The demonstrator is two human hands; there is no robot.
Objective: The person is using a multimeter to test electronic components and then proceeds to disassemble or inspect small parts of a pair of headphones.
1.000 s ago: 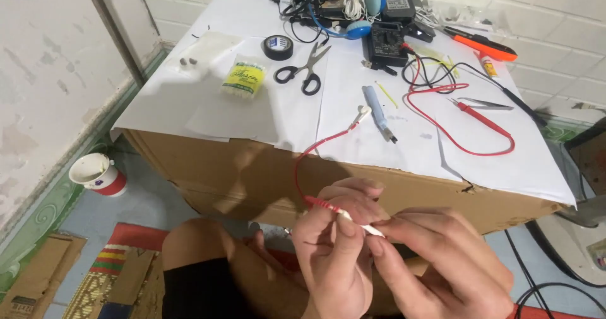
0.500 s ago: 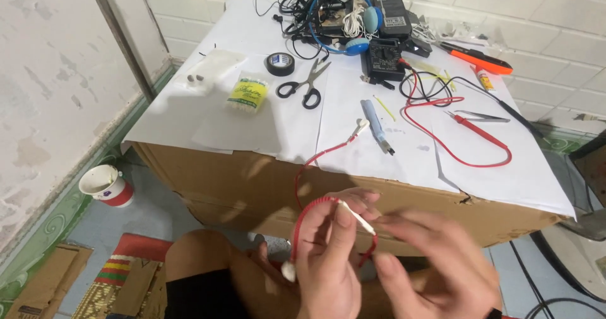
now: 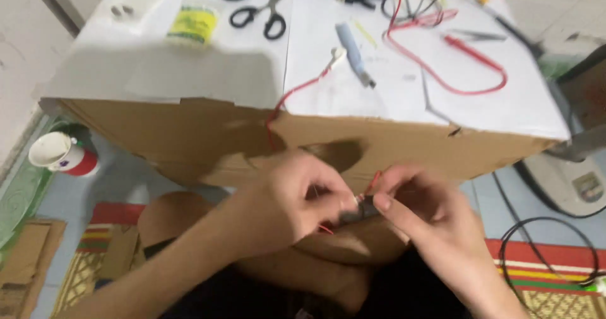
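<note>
Head view, bit blurry: left hand and right hand both pinching end of thin red wire over lap — small dark piece between fingertips. Other wire end up on surface, by white connector. Fiddling looks mid-way, not finished; scissors untouched.

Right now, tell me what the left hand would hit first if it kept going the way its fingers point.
The left hand points right, so it would probably meet the right hand first, at the red wire pinched between them. Blur hides the exact gap.
</note>
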